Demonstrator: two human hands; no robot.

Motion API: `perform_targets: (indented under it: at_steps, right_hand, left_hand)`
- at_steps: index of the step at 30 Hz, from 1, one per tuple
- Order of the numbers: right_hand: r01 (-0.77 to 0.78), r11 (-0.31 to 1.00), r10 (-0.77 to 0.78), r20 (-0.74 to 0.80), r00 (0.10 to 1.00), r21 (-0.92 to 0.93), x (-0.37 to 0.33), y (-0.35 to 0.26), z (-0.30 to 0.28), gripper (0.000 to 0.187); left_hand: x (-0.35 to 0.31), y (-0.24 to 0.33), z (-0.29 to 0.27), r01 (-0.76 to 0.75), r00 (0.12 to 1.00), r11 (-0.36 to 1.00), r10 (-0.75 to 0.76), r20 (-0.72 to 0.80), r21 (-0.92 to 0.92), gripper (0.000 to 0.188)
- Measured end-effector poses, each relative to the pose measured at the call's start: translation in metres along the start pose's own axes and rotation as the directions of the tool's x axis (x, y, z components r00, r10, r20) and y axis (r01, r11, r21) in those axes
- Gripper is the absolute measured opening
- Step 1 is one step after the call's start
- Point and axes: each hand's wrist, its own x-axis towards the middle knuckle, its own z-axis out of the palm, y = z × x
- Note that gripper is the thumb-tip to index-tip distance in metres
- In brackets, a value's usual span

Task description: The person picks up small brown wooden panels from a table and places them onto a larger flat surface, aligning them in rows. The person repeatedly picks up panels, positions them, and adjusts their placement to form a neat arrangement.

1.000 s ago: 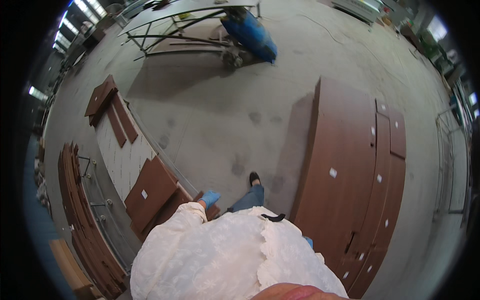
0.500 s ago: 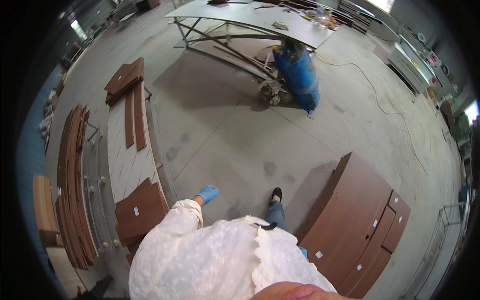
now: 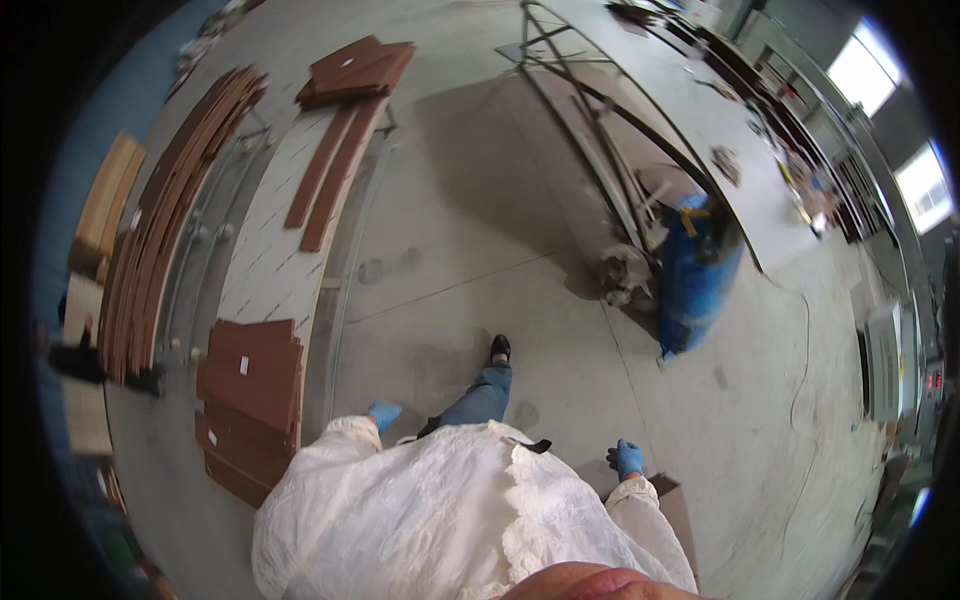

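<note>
My left hand (image 3: 383, 413), in a blue glove, hangs near my left hip with its fingers loosely extended and nothing seen in it. Closest to it is a stack of brown panels (image 3: 250, 370) on the near end of a long white marbled board (image 3: 268, 260). My right hand (image 3: 627, 458), also gloved in blue, is out to my right with its fingers loosely curled and a little apart, holding nothing visible. Just behind that hand shows a corner of a brown cabinet (image 3: 676, 505); my sleeve and body hide part of it.
Brown strips (image 3: 335, 170) and more panels (image 3: 358, 70) lie farther along the board. Left stands a long panel stack (image 3: 185, 200); a dark-clothed person (image 3: 80, 360) is beyond it. Ahead right are a blue sack (image 3: 697, 280), a metal-framed table (image 3: 740, 185) and a cable (image 3: 806, 350).
I have turned left and stepped forward, so the table and blue sack sit farther right. My right hand has come into view, and the cabinet has mostly left it.
</note>
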Motion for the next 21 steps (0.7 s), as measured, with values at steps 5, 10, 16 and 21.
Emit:
perform_targets:
  at_steps: [5, 10, 16, 21]
  right_hand:
    - [0.041, 0.998, -0.043, 0.061, 0.997, 0.045, 0.068, -0.183, 0.075, 0.036]
    - [0.085, 0.996, -0.078, 0.316, 0.946, -0.011, 0.102, -0.302, 0.151, 0.032]
    - [0.21, 0.974, -0.173, 0.314, 0.934, -0.089, 0.214, -0.445, 0.176, 0.027]
    - [0.565, 0.81, -0.46, 0.425, 0.78, -0.16, 0.323, -0.623, 0.193, 0.027]
  left_hand:
    - [0.092, 0.134, -0.067, -0.414, 0.868, 0.678, 0.495, 0.038, 0.607, 0.037]
    - [0.169, 0.359, -0.161, -0.221, 0.929, 0.935, 0.289, -0.231, 0.279, 0.045]
    - [0.261, 0.575, -0.237, -0.474, 0.818, 0.88, 0.444, -0.366, 0.006, 0.04]
    - [0.337, 0.629, -0.27, -0.357, 0.856, 0.84, 0.47, -0.217, 0.409, 0.04]
